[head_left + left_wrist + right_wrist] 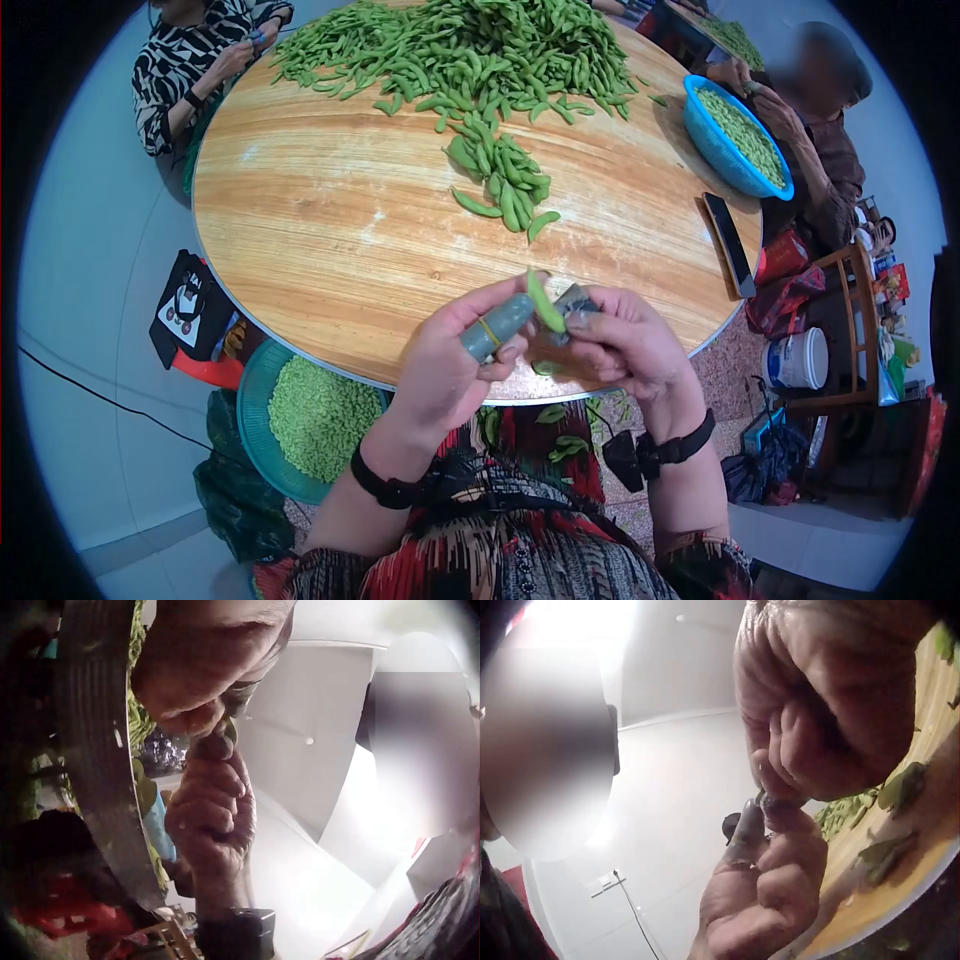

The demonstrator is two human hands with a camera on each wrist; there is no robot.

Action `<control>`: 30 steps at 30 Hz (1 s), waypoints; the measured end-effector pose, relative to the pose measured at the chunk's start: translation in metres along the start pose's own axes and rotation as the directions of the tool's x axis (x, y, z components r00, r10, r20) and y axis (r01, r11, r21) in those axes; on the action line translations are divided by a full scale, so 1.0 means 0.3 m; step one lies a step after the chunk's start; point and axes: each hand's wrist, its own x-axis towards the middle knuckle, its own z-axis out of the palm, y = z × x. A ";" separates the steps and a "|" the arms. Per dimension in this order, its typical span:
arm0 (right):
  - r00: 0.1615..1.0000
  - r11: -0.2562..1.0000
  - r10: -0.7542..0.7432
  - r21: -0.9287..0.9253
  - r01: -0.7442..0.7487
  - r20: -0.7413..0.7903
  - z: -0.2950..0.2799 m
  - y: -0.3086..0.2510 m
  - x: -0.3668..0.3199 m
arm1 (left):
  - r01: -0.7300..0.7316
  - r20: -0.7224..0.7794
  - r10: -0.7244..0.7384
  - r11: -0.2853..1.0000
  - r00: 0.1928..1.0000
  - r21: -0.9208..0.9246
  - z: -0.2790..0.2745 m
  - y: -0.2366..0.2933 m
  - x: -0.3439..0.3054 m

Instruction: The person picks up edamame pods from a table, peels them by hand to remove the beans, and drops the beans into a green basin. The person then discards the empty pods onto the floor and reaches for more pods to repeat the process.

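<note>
A green soybean pod point(545, 303) is held between both hands above the table's near edge. My left hand point(445, 350) pinches it from the left; its thumb wears a grey-green cover point(500, 325) with a yellow band. From the right, my right hand point(635, 345) grips the pod's lower end between thumb and index finger, and a dark cover point(572, 298) shows on a finger there. In the left wrist view the left hand point(214, 664) and the right hand point(214, 806) meet at the fingertips, which mostly hide the pod.
Loose pods point(505, 175) lie ahead on the wooden table point(320, 240), before a large heap point(450, 50). A blue basin point(715, 140) of shelled beans and a phone point(728, 245) are at right. Below left stands a teal basket point(258, 420) of beans. Two people sit across.
</note>
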 end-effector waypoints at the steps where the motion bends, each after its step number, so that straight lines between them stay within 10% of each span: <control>1: 0.999 0.998 0.036 -0.047 -0.035 0.024 0.009 0.007 -0.003 | 0.051 0.035 -0.049 0.998 0.998 -0.045 -0.007 -0.005 0.006; 5: 0.989 0.931 -0.132 -0.350 0.102 -0.062 0.090 0.001 -0.024 | -0.076 -0.013 0.076 0.996 0.997 -0.045 -0.013 -0.019 0.020; 14: 0.987 0.964 -0.158 -0.211 0.160 0.026 0.085 0.030 0.001 | -0.357 -0.084 0.459 0.783 0.885 0.510 -0.024 -0.050 0.047; 18: 0.981 0.969 -0.179 -0.186 0.163 -0.074 0.105 0.028 0.022 | -0.369 -0.095 0.482 0.769 0.871 0.522 0.000 -0.043 0.058; 23: 0.999 0.984 -0.054 0.171 0.054 -0.007 0.091 0.027 0.031 | -0.172 0.177 0.134 0.960 0.975 0.222 -0.048 0.008 0.054; 25: 0.999 0.975 -0.037 0.221 0.035 0.004 0.077 0.051 0.050 | -0.254 0.106 0.231 0.861 0.967 0.441 -0.017 -0.008 0.051; 27: 0.886 0.815 -0.458 -0.432 0.386 -0.072 0.064 0.088 0.081 | -0.293 0.062 0.333 0.708 0.941 0.642 -0.003 -0.024 0.062; 30: 0.930 0.909 -0.318 -0.337 0.245 -0.182 0.064 0.063 0.081 | -0.329 0.063 0.444 0.555 0.894 0.764 -0.004 -0.036 0.079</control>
